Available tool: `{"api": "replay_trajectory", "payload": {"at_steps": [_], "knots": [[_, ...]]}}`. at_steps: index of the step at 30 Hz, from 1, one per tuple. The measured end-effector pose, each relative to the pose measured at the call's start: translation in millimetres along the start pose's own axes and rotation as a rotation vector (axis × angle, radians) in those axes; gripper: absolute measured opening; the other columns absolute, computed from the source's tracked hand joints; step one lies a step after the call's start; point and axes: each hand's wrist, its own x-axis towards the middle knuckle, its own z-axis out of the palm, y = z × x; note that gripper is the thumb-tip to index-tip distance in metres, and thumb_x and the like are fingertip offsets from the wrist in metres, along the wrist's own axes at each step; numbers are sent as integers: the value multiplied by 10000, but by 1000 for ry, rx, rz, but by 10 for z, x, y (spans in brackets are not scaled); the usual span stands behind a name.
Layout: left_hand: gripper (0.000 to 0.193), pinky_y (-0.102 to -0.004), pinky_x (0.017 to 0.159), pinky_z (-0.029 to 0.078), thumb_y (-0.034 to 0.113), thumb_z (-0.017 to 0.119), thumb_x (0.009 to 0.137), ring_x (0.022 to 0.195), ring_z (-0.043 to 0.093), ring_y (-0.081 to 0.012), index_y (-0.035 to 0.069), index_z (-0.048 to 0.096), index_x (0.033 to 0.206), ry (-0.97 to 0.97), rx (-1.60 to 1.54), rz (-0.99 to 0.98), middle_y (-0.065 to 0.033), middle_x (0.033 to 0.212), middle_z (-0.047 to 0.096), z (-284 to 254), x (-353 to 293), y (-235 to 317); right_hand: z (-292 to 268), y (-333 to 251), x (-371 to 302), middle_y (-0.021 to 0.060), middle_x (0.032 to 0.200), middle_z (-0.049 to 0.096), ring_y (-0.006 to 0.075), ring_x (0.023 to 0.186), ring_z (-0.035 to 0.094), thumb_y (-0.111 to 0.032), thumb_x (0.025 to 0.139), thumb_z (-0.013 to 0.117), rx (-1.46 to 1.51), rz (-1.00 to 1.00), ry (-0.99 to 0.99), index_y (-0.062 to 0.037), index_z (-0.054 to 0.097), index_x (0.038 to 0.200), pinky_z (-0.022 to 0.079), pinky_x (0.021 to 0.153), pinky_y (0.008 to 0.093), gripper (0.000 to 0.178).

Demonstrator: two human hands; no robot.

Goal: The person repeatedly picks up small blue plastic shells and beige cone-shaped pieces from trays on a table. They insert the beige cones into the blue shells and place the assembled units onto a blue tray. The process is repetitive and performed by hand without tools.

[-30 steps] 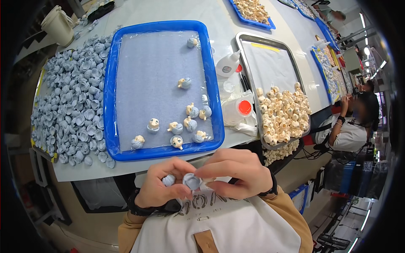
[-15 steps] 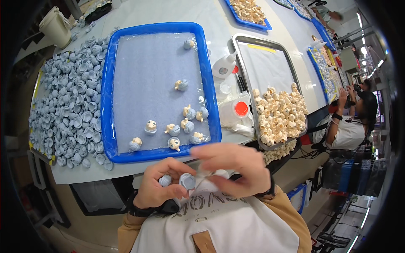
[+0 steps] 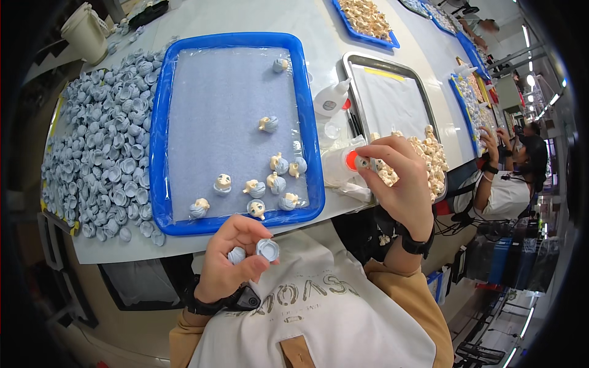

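My left hand [image 3: 224, 264], in front of the blue tray [image 3: 161, 141], is closed around two light-blue doll hair shells. One hollow shell [image 3: 268, 249] is pinched at the fingertips with its opening showing. Another shell [image 3: 236, 255] sits deeper among the fingers. Over the near left edge of the steel tray [image 3: 353, 73], my right hand [image 3: 402, 184] pinches a small doll face piece [image 3: 366, 163], partly covered by the fingers. Cream doll face pieces [image 3: 432, 159] are heaped in that tray. Several assembled doll heads [image 3: 256, 188] with blue hair lie on the lined blue tray.
Left of the blue tray is a large pile of blue hair shells [image 3: 104, 147]. A white squeeze bottle [image 3: 331, 98] and a red-capped clear bottle [image 3: 337, 165] stand between the trays. Farther back is a blue tray of cream parts [image 3: 365, 21]. Another person [image 3: 503, 190] sits at the right.
My right hand has moved right and away from me, from beside my left hand to the steel tray, and now pinches a face piece. The left hand has shifted slightly left, keeping its shells.
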Motion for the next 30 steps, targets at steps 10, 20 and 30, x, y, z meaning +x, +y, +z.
{"api": "replay_trajectory", "payload": {"at_steps": [10,20,30], "knots": [[438,-175,467,378,314,672,833,548,502,-42,-39,545,1059,110,44,112,-45,734,588,-33,6,-63,-9,-29,-145,106,821,596,253,761,577,40,663,655,2,90,39,-14,588,853,459,679,336,209],[374,-173,586,397,109,760,746,702,537,-43,-39,567,1031,89,-9,212,-53,845,557,119,26,-58,261,-623,-284,109,876,625,217,761,589,8,633,718,621,-249,-149,-7,626,977,456,657,296,357],[329,-179,580,402,119,795,704,664,522,-35,9,603,948,25,213,155,-24,797,595,-12,-43,-99,323,-573,-308,67,864,577,235,753,569,-48,733,678,547,-311,-333,-32,605,1031,458,660,339,307]]}}
